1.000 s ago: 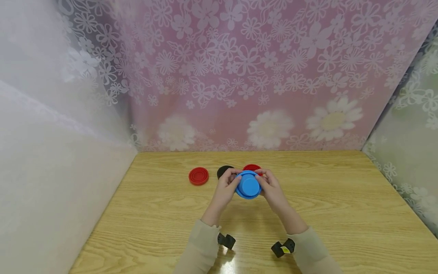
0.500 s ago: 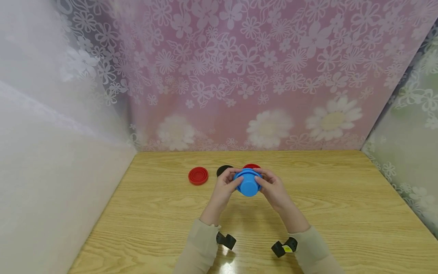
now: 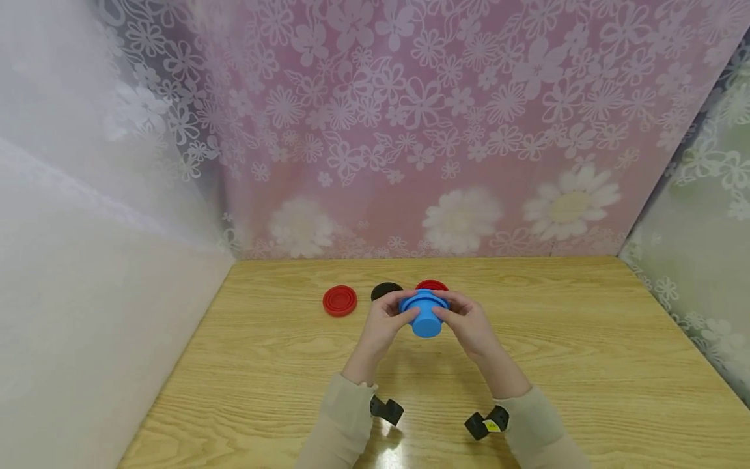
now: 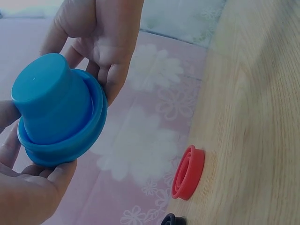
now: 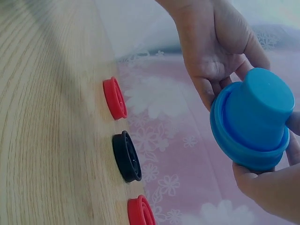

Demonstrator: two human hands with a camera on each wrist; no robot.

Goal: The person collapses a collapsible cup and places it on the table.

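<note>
A blue collapsible silicone cup (image 3: 426,324) is held above the table, its round base tipped down toward me and its wide rim facing away. Its narrow middle stands out from the outer ring, as the left wrist view shows of the cup (image 4: 51,108). My left hand (image 3: 379,327) grips the left side, thumb on the cup wall and fingers behind the rim. Mirroring it, my right hand (image 3: 474,331) grips the right side the same way. The inside of the cup (image 5: 255,115) is hidden in every view.
Behind the hands, a red collapsed cup (image 3: 340,301), a black collapsed cup (image 3: 385,290) and another red one (image 3: 431,284), partly hidden, lie in a row on the wooden table (image 3: 263,365). Floral curtains (image 3: 375,130) stand along the back and sides.
The blue cup has tilted, so its base points lower and more of its side shows. Both thumbs have slid inward along its wall. The cups on the table have stayed put.
</note>
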